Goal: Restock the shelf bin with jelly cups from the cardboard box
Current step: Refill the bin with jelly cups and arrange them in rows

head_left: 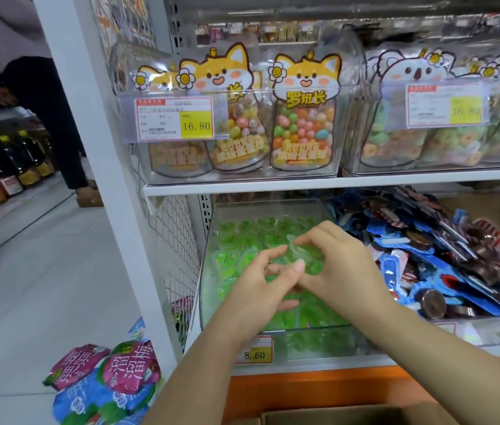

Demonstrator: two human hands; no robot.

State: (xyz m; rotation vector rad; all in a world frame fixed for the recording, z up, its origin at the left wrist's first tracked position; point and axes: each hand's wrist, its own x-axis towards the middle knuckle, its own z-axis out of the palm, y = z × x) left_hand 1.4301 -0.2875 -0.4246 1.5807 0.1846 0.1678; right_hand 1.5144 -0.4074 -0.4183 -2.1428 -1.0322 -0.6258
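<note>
jelly cups (227,259) are green, shelf bin (268,208) clear, shelf base (319,391) orange.

small green heart-shaped plastic jelly cups (227,259) lie heaped in the clear plastic shelf bin (273,208) at frame centre. only a strip of the brown cardboard box (334,416) shows at the bottom edge.

Bin (205,289) top open; shelf board (304,182) overhead; packets (426,256) piled right.

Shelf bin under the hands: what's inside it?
Green jelly cups fill the shelf bin, loosely piled. The left hand and right hand pinch a single cup over the middle and cover the cups beneath them. The bin's floor is hidden under the pile.
</note>
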